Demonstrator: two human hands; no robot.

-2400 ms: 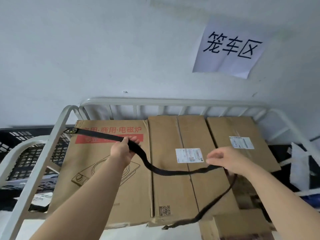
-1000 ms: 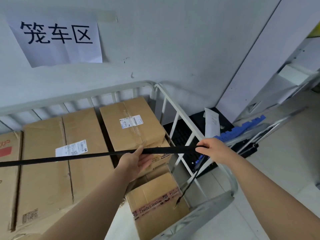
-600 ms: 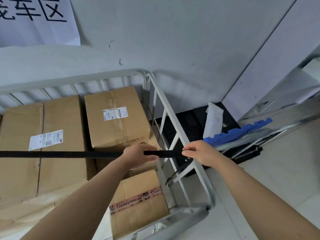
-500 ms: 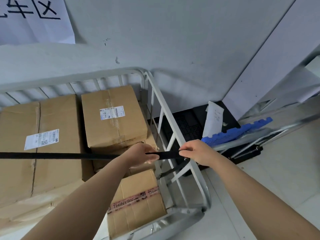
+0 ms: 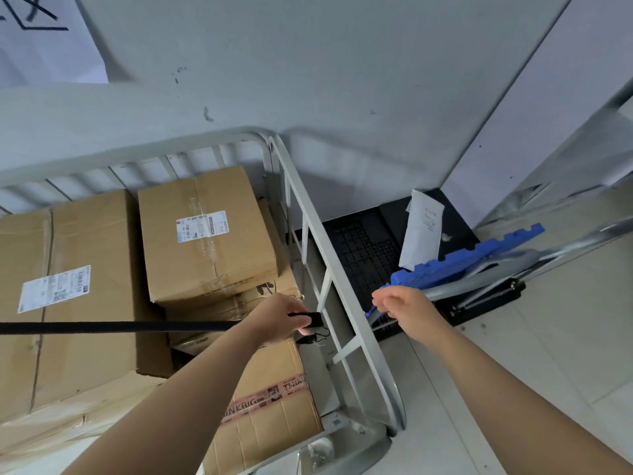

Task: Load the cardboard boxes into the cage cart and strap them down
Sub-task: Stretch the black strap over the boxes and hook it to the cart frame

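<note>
Several cardboard boxes stand in the white cage cart point(image 5: 346, 279): a labelled one point(image 5: 205, 234) at the back right, a wide one point(image 5: 78, 296) to its left, a taped THINKBIG one point(image 5: 274, 406) in front. A black strap point(image 5: 120, 326) runs taut from the left across the boxes. My left hand point(image 5: 279, 318) grips the strap's free end just inside the cart's right side rail. My right hand point(image 5: 407, 308) hovers outside that rail with fingers loosely curled, holding nothing.
A black perforated crate point(image 5: 363, 248) with a white paper bag point(image 5: 419, 231) sits right of the cart, with a blue plastic piece point(image 5: 462, 258) and grey metal frame on it. A paper sign point(image 5: 44, 39) hangs on the wall. Tiled floor lies at the right.
My right hand has let go of the strap and moved right, outside the rail. My left hand has slid to the strap's end near the rail. The view panned further right.
</note>
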